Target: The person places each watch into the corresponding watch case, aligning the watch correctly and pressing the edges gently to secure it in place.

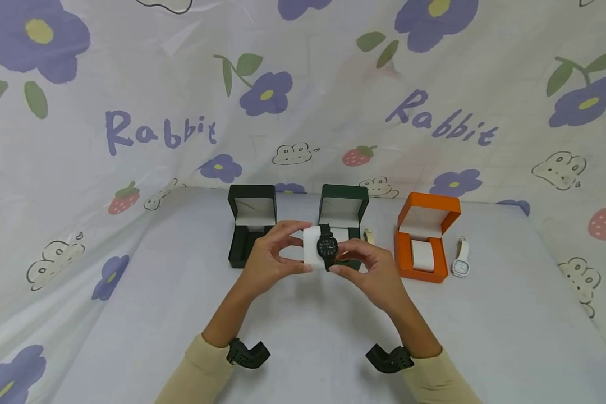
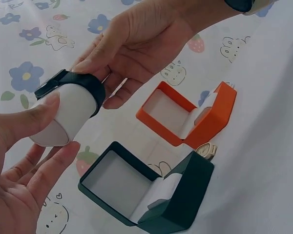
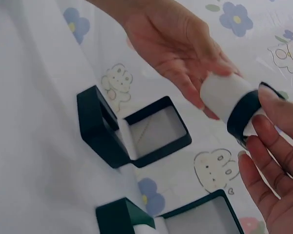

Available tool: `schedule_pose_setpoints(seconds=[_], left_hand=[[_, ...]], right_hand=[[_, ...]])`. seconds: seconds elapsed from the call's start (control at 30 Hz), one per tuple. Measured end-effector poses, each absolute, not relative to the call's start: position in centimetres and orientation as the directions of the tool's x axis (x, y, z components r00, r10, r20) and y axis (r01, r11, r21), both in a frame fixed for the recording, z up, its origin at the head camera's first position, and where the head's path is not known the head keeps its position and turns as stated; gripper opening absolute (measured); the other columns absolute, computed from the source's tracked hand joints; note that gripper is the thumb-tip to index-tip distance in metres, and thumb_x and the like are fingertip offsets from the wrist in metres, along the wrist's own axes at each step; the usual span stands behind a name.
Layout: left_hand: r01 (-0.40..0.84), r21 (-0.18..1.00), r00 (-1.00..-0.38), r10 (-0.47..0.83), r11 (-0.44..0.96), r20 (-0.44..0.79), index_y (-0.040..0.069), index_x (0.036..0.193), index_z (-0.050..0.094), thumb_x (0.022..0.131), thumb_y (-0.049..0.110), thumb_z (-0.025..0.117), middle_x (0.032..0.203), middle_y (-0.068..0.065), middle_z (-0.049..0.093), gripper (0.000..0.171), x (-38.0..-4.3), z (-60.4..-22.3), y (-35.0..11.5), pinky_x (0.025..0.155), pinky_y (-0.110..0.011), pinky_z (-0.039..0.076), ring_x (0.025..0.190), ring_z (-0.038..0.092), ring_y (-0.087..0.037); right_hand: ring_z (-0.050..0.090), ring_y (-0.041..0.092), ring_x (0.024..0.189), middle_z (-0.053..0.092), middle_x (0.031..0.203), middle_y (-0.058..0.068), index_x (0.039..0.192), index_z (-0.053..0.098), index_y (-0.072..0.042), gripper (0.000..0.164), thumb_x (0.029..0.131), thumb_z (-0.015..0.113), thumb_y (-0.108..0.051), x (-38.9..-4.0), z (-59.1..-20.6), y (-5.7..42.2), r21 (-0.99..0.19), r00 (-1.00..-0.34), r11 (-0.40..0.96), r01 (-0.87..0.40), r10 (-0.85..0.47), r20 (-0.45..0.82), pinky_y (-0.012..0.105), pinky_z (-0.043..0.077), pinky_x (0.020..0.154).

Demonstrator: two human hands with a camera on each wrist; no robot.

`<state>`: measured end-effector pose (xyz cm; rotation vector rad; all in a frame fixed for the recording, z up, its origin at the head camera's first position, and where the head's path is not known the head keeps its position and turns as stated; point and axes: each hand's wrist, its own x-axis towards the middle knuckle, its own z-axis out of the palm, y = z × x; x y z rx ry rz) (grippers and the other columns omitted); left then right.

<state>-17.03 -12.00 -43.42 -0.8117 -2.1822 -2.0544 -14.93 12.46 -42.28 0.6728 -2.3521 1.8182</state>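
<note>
A black wristwatch [image 1: 327,246] is wrapped round a white watch cushion [image 1: 310,247], held up in front of the boxes. My left hand [image 1: 269,255] grips the cushion at its left end, thumb below and fingers above. From the other side, my right hand [image 1: 376,271] pinches the black strap [image 3: 244,114] with thumb and fingers. Behind the hands stand an open black box [image 1: 237,244], partly covered by the left hand, and an open green box [image 1: 344,193] with a white cushion inside, partly covered by the watch and right hand.
To the right an open orange box [image 1: 403,261] contains a white cushion [image 1: 422,255]. Beside it lies a white-strapped watch [image 1: 461,265]. A gold-coloured watch [image 2: 206,150] lies next to the green box. A patterned sheet [image 1: 303,129] hangs behind the white table surface [image 1: 303,342].
</note>
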Motion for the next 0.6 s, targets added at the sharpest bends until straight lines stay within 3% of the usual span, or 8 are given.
schedule_pose_setpoints(seconds=[0.17, 0.3, 0.4, 0.47, 0.6], left_hand=[[0.377, 0.925, -0.854, 0.372, -0.043, 0.365, 0.016, 0.141, 0.060, 0.076, -0.005, 0.086, 0.139, -0.007, 0.053, 0.073, -17.0, -43.3, -12.0, 0.077, -0.044, 0.063, 0.111, 0.065, -0.031], [0.380, 0.923, -0.839, 0.397, -0.062, 0.372, 0.006, 0.142, 0.058, 0.076, -0.007, 0.086, 0.138, -0.008, 0.053, 0.073, -16.9, -43.2, -12.0, 0.077, -0.044, 0.063, 0.110, 0.065, -0.032], [0.381, 0.922, -0.828, 0.419, -0.066, 0.372, 0.006, 0.142, 0.058, 0.076, -0.008, 0.085, 0.139, -0.008, 0.053, 0.074, -16.8, -43.1, -12.0, 0.077, -0.044, 0.063, 0.110, 0.065, -0.033], [0.380, 0.923, -0.823, 0.432, -0.064, 0.368, 0.008, 0.142, 0.058, 0.076, -0.008, 0.085, 0.140, -0.008, 0.053, 0.073, -16.8, -43.0, -12.0, 0.077, -0.044, 0.063, 0.110, 0.064, -0.032], [0.372, 0.927, -0.812, 0.465, -0.054, 0.353, 0.011, 0.144, 0.057, 0.077, -0.006, 0.085, 0.142, -0.007, 0.052, 0.075, -16.6, -43.0, -11.9, 0.078, -0.043, 0.063, 0.112, 0.064, -0.031]], right_hand=[[0.062, 0.021, 0.107, 0.068, 0.113, 0.003, 0.113, 0.072, -0.008, 0.042, 0.075, 0.089, -0.001, -15.3, -42.1, 13.1, -0.840, -0.854, 0.230, -0.491, -0.321, 0.411, 0.034, 0.057, 0.097], [0.057, 0.018, 0.120, 0.061, 0.133, 0.000, 0.135, 0.062, -0.015, 0.072, 0.071, 0.092, -0.004, -15.5, -41.9, 13.4, -0.815, -0.824, 0.230, -0.532, -0.362, 0.436, 0.036, 0.055, 0.100], [0.051, 0.018, 0.132, 0.050, 0.150, -0.004, 0.152, 0.047, -0.026, 0.095, 0.071, 0.093, -0.009, -15.4, -41.6, 13.5, -0.808, -0.814, 0.251, -0.534, -0.410, 0.411, 0.035, 0.052, 0.104], [0.048, 0.018, 0.137, 0.045, 0.156, -0.006, 0.156, 0.040, -0.030, 0.100, 0.073, 0.092, -0.012, -15.3, -41.5, 13.6, -0.804, -0.810, 0.266, -0.531, -0.439, 0.389, 0.035, 0.050, 0.106], [0.048, 0.022, 0.138, 0.045, 0.156, 0.000, 0.157, 0.040, -0.025, 0.099, 0.073, 0.091, -0.011, -15.1, -41.4, 13.8, -0.807, -0.802, 0.273, -0.524, -0.477, 0.359, 0.038, 0.048, 0.108]])
